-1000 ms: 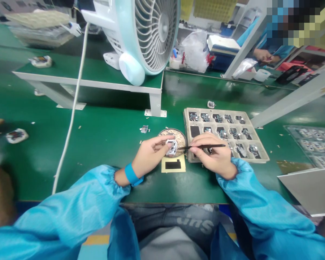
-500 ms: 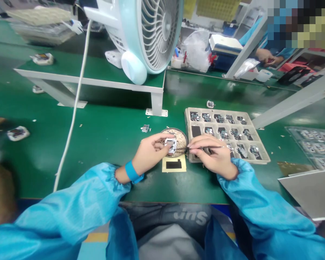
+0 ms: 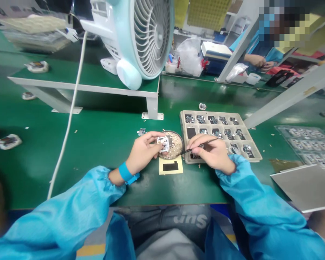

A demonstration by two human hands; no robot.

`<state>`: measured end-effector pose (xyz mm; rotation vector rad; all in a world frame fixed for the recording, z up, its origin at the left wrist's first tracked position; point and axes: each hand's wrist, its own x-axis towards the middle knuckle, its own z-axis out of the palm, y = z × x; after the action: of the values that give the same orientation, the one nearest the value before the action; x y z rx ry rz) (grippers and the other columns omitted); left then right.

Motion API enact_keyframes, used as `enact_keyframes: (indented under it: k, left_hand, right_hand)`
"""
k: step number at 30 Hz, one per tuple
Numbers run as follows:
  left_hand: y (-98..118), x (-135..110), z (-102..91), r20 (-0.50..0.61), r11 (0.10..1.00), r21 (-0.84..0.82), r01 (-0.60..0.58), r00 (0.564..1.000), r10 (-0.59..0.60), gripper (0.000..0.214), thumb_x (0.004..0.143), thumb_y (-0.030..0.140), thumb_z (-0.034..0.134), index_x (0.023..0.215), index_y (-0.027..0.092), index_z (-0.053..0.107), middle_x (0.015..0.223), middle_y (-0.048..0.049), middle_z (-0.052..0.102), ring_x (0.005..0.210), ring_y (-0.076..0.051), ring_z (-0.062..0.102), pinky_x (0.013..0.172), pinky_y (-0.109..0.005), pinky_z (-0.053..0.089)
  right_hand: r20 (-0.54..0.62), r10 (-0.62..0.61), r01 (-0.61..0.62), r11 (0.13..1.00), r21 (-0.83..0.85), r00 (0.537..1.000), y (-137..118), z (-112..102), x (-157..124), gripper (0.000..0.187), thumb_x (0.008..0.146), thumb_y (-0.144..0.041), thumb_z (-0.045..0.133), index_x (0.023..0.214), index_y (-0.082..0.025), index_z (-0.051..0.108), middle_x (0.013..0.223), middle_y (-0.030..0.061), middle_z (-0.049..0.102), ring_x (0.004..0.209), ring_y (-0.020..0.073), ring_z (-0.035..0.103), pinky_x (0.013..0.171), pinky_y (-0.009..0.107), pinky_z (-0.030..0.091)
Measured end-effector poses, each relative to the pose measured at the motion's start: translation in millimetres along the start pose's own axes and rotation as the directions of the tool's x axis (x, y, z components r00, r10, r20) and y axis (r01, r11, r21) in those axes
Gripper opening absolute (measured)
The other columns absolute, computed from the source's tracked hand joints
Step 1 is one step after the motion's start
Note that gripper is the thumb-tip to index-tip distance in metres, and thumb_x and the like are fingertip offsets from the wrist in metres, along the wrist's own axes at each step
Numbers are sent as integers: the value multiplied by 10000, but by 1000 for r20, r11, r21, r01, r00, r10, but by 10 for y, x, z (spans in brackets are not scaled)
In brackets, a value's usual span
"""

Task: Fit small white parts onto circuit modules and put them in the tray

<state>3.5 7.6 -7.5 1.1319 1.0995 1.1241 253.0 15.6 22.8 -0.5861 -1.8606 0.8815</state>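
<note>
Between the thumb and fingers of my left hand (image 3: 142, 153) is a small white plastic housing (image 3: 163, 144) with dark and silvery parts inside. It is held above the left side of a round dish (image 3: 176, 144) full of small pale bits. My right hand (image 3: 209, 150) grips dark tweezers (image 3: 191, 149), their tips pointing left over the dish's rim, apart from the housing. Just below the dish lies a yellow sheet (image 3: 180, 170) with a black cut-out piece (image 3: 170, 166) on it. Under and behind my right hand stands a beige compartment tray (image 3: 249, 131) holding small metal-and-black assemblies.
A light-blue fan (image 3: 151, 39) stands on a low green shelf (image 3: 94, 77), its white cable (image 3: 73, 108) running down the left. One loose metal part (image 3: 141, 131) lies behind my left hand. Clear trays (image 3: 308, 144) and a grey board (image 3: 306, 187) lie right. A co-worker's hands (image 3: 258, 61) show behind.
The tweezers' tips have drawn back from the white housing, and the tweezers are now more tilted. My left hand has turned the housing slightly. The whole view has shifted a little.
</note>
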Motion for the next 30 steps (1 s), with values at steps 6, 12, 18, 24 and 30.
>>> enact_keyframes:
  k: [6, 12, 18, 24, 30]
  left_hand:
    - [-42, 46, -14, 9, 995, -97, -9, 1000, 10, 587, 719, 259, 861, 1213, 151, 562, 1067, -95, 689, 755, -223, 765, 533, -227, 572]
    - [24, 15, -39, 99, 1000, 28, 2, 995, -5, 476, 774, 367, 851, 1140, 114, 679, 927, -104, 719, 576, -137, 679, 403, -178, 418]
    - [69, 45, -69, 120, 998, 60, 23, 992, -30, 353, 798, 355, 832, 1041, 128, 713, 757, -67, 718, 515, -100, 607, 409, -172, 359]
    - [79, 42, -58, 141, 996, 70, 55, 988, -65, 321, 819, 316, 799, 1059, 125, 703, 730, -48, 713, 513, -105, 612, 446, -184, 390]
    - [56, 61, -95, 150, 997, 80, 4, 989, -16, 327, 834, 370, 793, 1029, 124, 701, 735, -38, 691, 449, -65, 521, 453, -193, 398]
  right_hand:
    - [-383, -89, -59, 932, -358, 919, 66, -280, 87, 349, 1060, -342, 450, 849, -216, 697, 841, 50, 726, 813, 190, 694, 805, 375, 550]
    - [-159, 245, -264, 495, -828, 957, 477, -444, 508, 259, 929, -377, 645, 1030, -199, 804, 916, 106, 741, 859, 265, 678, 768, 381, 491]
    - [-178, 475, -429, 496, -755, 862, 703, -429, 807, 232, 767, -307, 744, 962, -201, 813, 836, 67, 758, 779, 231, 661, 762, 342, 471]
    - [-298, 406, -486, 518, -704, 864, 760, -393, 664, 248, 765, -328, 732, 947, -160, 739, 984, 97, 750, 859, 238, 667, 784, 352, 503]
    - [-350, 312, -469, 601, -647, 883, 720, -351, 552, 172, 801, -320, 731, 913, -189, 731, 986, 86, 764, 924, 270, 698, 877, 431, 522]
